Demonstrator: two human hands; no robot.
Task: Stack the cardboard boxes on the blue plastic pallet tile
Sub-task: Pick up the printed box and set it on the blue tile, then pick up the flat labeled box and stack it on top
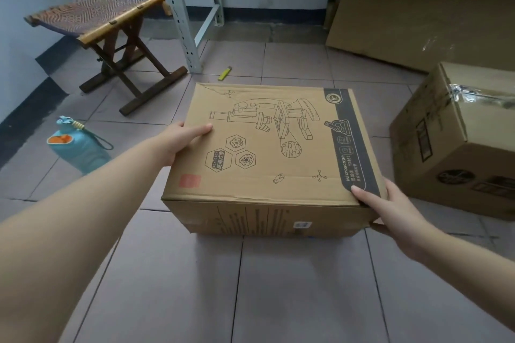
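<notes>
Both bare forearms reach in from the bottom corners to a box (267, 153) printed with a microscope drawing. Left hand (178, 142) lies flat on the box's left top edge, thumb stretched over the top, while the right hand (390, 209) clasps the near right corner, thumb on top and fingers down the side. It sits on the tiled floor (278, 287), with a second box (457, 147) near on the right; a stool (111, 33) and a blue bottle (80, 147) stand left.

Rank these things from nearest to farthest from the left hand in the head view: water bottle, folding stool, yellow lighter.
1. water bottle, on the floor left of the left hand.
2. yellow lighter, beyond the box.
3. folding stool, far left by the wall.
</notes>
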